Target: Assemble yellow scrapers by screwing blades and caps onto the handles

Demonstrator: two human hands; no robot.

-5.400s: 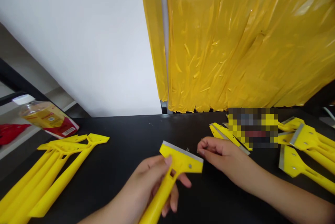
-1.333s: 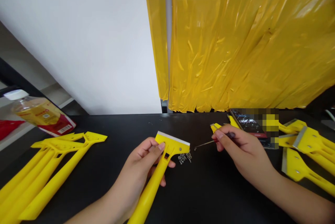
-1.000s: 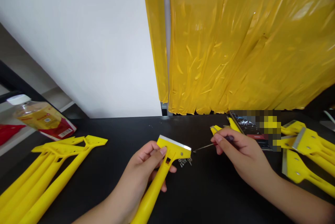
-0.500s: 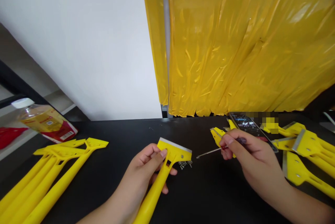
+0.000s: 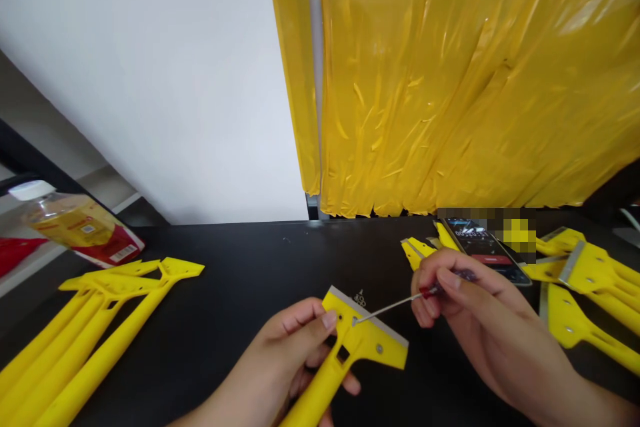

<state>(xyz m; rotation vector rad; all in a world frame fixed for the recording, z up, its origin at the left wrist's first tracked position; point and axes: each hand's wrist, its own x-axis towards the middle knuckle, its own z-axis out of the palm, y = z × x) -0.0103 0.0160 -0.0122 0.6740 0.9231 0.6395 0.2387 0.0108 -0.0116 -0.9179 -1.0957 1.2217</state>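
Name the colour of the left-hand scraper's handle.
The scraper's handle is yellow, best seen in the head view.

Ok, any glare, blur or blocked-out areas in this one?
Head view: glare on the shiny yellow plastic curtain; head view: coarse pixelation beside the dark-screened rectangular phone; head view: the held yellow plastic scraper looks fairly sharp, the small silver metal hardware softer.

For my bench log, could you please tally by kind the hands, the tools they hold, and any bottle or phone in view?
Hands: 2 (left hand, right hand)
Held scraper: 1
Held screwdriver: 1
Bottle: 1
Phone: 1
Total: 6
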